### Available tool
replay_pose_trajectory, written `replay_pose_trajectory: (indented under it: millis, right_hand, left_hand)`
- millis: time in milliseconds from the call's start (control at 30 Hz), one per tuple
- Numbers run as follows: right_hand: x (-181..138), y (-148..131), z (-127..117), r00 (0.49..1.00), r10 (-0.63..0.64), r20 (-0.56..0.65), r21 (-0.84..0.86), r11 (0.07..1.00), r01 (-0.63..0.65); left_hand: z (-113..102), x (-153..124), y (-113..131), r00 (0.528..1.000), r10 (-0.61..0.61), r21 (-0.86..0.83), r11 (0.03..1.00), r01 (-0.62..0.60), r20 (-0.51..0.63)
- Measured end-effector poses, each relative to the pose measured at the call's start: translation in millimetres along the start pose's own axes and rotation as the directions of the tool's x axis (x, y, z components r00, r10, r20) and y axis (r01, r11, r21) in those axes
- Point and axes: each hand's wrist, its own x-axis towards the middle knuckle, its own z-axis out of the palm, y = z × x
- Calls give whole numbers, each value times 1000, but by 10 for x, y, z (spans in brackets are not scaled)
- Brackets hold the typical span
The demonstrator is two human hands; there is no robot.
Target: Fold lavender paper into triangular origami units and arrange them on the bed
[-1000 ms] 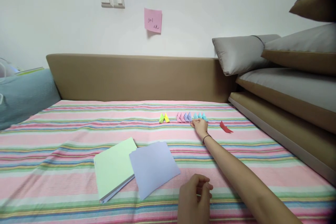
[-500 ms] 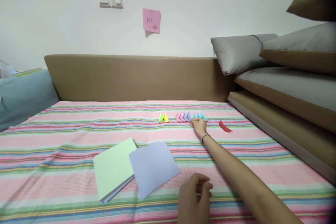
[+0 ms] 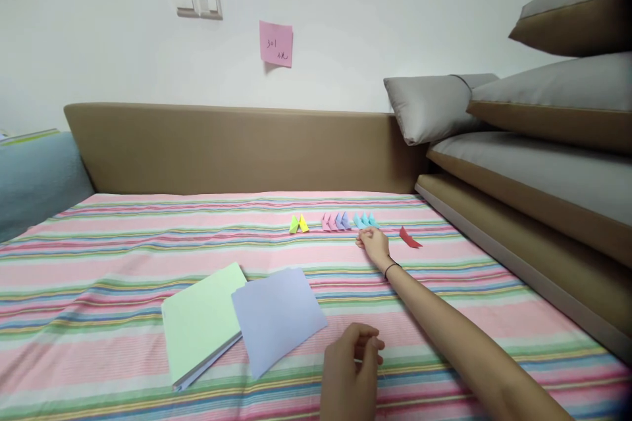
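Observation:
A row of small folded paper pieces stands on the striped cloth: a green piece (image 3: 293, 225) and a yellow piece (image 3: 303, 223), then pink pieces (image 3: 328, 222), violet pieces (image 3: 342, 221) and light blue pieces (image 3: 365, 220). My right hand (image 3: 374, 245) is just in front of the light blue ones, its fingers drawn together; whatever may be between them is hidden. To its right lies a red folded paper piece (image 3: 409, 237). Nearer to me, my left hand (image 3: 350, 368) is loosely curled above the cloth, with nothing visible in it.
A violet paper sheet (image 3: 279, 319) overlaps a stack of paper with a green top sheet (image 3: 202, 322), left of my left hand. Grey and brown cushions (image 3: 538, 164) are piled at the right. A brown backrest (image 3: 247, 151) runs along the back of the striped cloth (image 3: 113, 355).
My right hand has drawn back a little toward me and rightward from the light blue pieces. The view has turned slightly right. My left hand keeps its curled pose.

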Motion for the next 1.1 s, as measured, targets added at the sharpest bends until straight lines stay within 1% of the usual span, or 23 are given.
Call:
replay_pose_trajectory:
  millis: [133,233,300,367,500,633,767,833,900,967,1100]
  right_hand:
    - [65,-50,-300,998,-34,-53,-137,990,26]
    - [139,-102,-435,994,-89,-63,-243,968,71]
    - [166,-132,-445,994,-108,-27,-295,951,95]
    - [172,-156,-404,995,-102,9,-331,938,99]
    - [173,-191,-278,998,-55,8,-361,931,54]
    - [196,-211,-219,1000,-14,-11,-313,950,10]
    - [182,-261,-239,1000,12,-26,-222,975,-18]
    - [114,-314,-247,999,17,-31,-154,988,-22]
    - [-20,-377,-224,1000,19,-20,-72,997,-21]
    - [-215,-431,-164,999,19,36,9,1000,-20]
    - [-635,-474,20,971,65,228,98,991,-90]
  left_hand:
    - [-8,-4,5,1000,3,0,1000,-3,2]
    - [-7,-4,0,1000,-1,4,1000,1,6]
    - [-7,-3,-2,1000,-2,9,1000,2,5]
    - [-10,-1,-4,1000,1,13,1000,-1,2]
    - [-15,5,-7,1000,0,13,1000,1,-8]
    - [-12,5,-7,1000,-10,14,1000,11,-10]
    - [-12,-7,-2,1000,-6,16,1000,6,-11]
    - [-14,-12,-2,1000,0,20,1000,0,-7]
    - [-15,-13,-3,1000,7,22,1000,-7,2]
    - [-14,-13,-3,1000,14,29,999,-15,11]
    - [-12,-19,6,1000,18,35,999,-19,16]
